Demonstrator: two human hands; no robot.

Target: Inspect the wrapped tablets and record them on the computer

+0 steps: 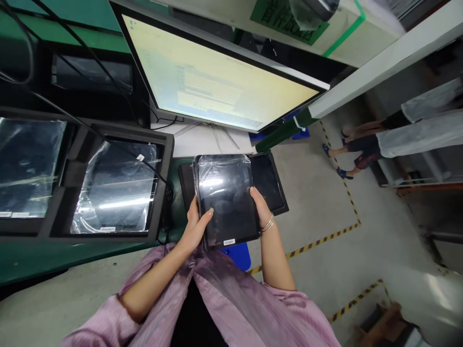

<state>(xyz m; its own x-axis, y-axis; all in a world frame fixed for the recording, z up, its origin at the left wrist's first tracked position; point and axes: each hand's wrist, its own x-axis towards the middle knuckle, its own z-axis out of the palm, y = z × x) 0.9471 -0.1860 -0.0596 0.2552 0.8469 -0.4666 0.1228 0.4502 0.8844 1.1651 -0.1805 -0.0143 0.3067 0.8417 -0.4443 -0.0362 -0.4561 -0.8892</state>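
Film-wrapped panels [229, 202], apparently several in a close stack, lie level between the two hands, in front of the torso and below the monitor [220, 72]. The left hand [195, 229] is closed on one long side, its thumb flat over the face; the right hand [261, 207] grips the opposite side, its remaining fingers hidden beneath. To the left, a dark foam tray [164, 183] bears a similar wrapped panel [115, 188]; a dark-framed panel [269, 180] is partly covered at the right.

Handling, as judged from appearance: the panels are stiff, thin and probably glass-faced, hence fragile; stacked, they are likely moderately heavy. The glossy film is loose and wrinkled—apt to slip, or to let one layer slide over another. The long side edges, supported from below, offer the soundest hold, with little pressure on the face.

Labelling: a small white label [229, 242] marks the near edge—its print too small to read. The green sign [289, 21] and the screen text are blurred; no brand is legible.
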